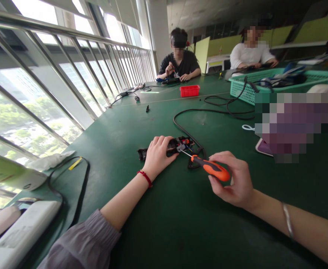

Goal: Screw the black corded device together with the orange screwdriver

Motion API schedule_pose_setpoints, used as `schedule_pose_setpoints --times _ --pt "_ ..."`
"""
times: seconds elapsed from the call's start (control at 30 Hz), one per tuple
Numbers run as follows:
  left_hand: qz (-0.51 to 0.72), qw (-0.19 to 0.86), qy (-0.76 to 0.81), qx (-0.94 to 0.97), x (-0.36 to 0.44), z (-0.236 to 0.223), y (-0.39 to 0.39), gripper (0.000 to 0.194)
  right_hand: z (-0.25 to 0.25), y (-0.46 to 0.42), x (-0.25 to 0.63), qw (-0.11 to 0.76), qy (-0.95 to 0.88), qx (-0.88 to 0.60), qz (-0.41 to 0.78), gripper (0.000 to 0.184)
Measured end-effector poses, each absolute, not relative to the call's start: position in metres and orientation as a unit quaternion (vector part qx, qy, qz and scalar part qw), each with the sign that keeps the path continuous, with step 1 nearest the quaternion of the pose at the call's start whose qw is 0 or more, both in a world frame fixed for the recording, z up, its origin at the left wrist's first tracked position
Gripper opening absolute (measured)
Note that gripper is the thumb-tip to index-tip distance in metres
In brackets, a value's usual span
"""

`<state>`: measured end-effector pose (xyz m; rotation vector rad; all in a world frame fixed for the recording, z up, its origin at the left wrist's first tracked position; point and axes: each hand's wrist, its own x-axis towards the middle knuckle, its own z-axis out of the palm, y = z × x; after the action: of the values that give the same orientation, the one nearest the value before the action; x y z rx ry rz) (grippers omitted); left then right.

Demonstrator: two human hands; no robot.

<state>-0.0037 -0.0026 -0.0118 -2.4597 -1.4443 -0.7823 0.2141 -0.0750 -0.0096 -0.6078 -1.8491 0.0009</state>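
On the green table lies a black corded device (172, 146) with its inside parts and several coloured wires exposed at the right end. My left hand (158, 152) is wrapped over its middle and holds it down; the fingers hide part of the casing. In my right hand (233, 181) is a screwdriver (214, 170) with an orange and black handle, gripped between thumb and fingertips. Its thin metal shaft slants up and left, and the tip meets the exposed inside near my left thumb. Whether it sits in a screw I cannot tell. A black cable (184, 129) leads from the device's right end.
A red tray (190, 91) and a small black piece (147, 108) stand farther back. At right are a green basket (242, 89) and a blurred purple item (298, 127). A white box (26, 228) and a bottle (12, 172) are at left. Two people (180, 61) sit beyond.
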Motion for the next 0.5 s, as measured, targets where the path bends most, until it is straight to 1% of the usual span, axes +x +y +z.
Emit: schedule_pose_setpoints --times 0.2,0.37,0.43,0.5 --pt "-0.259 0.092 -0.486 -0.829 -0.0034 -0.0125 -0.0022 0.044 -0.0111 -0.0772 0.2145 0.511 -0.821 -0.255 -0.002 0.048" --pt "-0.261 0.095 -0.486 -0.829 -0.0038 -0.0125 -0.0021 0.043 -0.0153 -0.0754 0.2156 0.568 -0.779 -0.261 0.041 0.056" --pt "-0.261 0.094 -0.487 -0.828 -0.0039 -0.0121 -0.0021 0.043 -0.0136 -0.0753 0.2151 0.57 -0.78 -0.255 0.045 0.054" --pt "-0.26 0.093 -0.487 -0.828 -0.0038 -0.0118 -0.0022 0.044 -0.0101 -0.0755 0.2146 0.542 -0.797 -0.265 0.027 0.043"
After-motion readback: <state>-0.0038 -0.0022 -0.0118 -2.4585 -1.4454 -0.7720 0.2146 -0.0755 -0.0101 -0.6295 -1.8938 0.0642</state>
